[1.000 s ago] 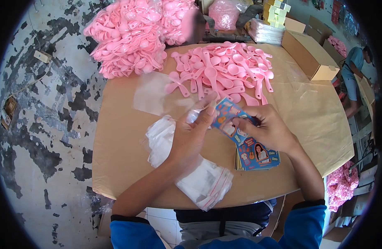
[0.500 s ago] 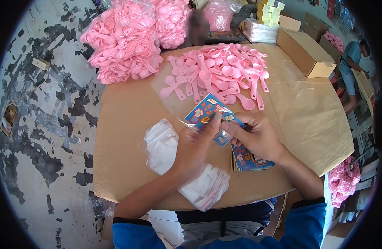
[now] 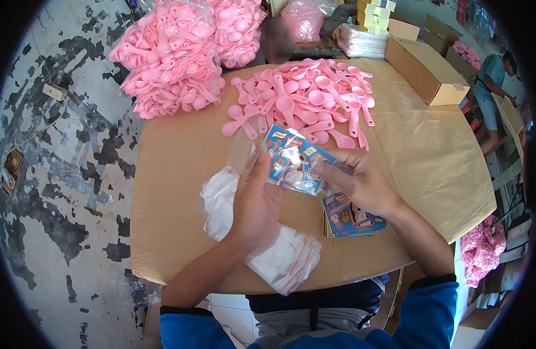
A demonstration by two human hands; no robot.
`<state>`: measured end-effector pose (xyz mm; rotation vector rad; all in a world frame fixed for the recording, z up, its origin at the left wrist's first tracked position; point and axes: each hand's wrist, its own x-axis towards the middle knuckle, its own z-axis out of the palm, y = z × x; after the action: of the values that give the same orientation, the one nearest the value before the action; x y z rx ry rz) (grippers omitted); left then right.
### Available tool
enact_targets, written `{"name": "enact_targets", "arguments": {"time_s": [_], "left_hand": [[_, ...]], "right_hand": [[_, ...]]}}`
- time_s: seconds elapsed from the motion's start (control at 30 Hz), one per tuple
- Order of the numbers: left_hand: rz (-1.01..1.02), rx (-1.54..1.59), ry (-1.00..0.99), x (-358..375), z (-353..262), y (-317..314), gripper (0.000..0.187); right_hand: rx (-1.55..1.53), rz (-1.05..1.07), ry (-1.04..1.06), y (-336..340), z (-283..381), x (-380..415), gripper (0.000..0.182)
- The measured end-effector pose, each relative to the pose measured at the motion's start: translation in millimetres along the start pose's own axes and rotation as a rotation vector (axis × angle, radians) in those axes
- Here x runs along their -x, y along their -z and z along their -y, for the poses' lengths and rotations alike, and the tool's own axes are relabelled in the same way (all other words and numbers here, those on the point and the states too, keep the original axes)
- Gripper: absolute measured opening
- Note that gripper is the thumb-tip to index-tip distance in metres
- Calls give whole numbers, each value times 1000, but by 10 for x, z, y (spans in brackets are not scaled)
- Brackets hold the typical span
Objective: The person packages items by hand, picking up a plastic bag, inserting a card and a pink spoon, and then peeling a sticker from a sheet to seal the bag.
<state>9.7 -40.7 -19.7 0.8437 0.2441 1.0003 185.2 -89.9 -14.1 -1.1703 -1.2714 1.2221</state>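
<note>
Above the middle of the table, my right hand [image 3: 364,183] pinches the right end of a blue printed card [image 3: 294,160]. Bright glare and a clear edge below the card show plastic over at least part of it. My left hand [image 3: 257,203] is upright at the card's left side, closed on a clear plastic bag [image 3: 243,152] whose loose end sticks out to the left. Some of its fingers are hidden. Beneath my left hand lies a fanned stack of clear bags [image 3: 285,262]. A stack of similar blue cards [image 3: 349,218] rests under my right hand.
Loose pink spoons [image 3: 303,99] are heaped at the table's [image 3: 180,203] far side. Bulging bags of pink spoons [image 3: 175,58] stand at the back left, a cardboard box [image 3: 428,70] at the back right. Another person [image 3: 492,87] works at the far right.
The card has tilted to a flatter angle, with its printed face more exposed. My left hand has moved slightly left, off the card's face, and the bag's loose end now shows beside it.
</note>
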Motion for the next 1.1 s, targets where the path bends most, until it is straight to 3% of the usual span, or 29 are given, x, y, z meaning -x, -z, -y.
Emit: {"name": "enact_targets", "arguments": {"time_s": [0.17,0.3,0.37,0.47,0.57,0.6,0.67,0.73,0.8,0.83,0.9,1.0,1.1], "left_hand": [[99,-134,17,45,40,-5,44],[100,-189,13,45,51,41,41],[231,-430,-72,73,16,-40,45],[256,-562,-137,55,30,34,54],[57,-528,-148,20,-61,97,58],[-34,-507,-150,7,-104,101,59],[-26,-570,-212,-24,-123,131,54],[13,-653,-244,-52,-88,208,49],[-59,-510,-251,-72,-74,204,44],[-91,-440,-258,-87,-75,199,43],[-124,-417,-260,-113,-108,185,42],[-137,-421,-235,-131,-100,182,41],[-114,-430,-190,-111,-92,205,42]], "right_hand": [[116,-2,108,21,-108,-8,21],[-16,39,50,-45,21,10,16],[6,60,49,-2,-47,11,16],[-52,67,168,-19,-128,-3,29],[-333,100,-27,145,-90,-44,51],[-292,65,-10,152,-63,-47,56],[-208,-1,22,129,25,-31,66],[-57,-63,79,122,86,-2,53],[57,-75,118,306,48,-125,46],[-12,-177,131,436,-41,-264,36],[409,-357,129,740,-80,-544,33],[1036,-565,416,1010,-340,-843,31],[1019,-529,203,1088,-536,-835,31]]}}
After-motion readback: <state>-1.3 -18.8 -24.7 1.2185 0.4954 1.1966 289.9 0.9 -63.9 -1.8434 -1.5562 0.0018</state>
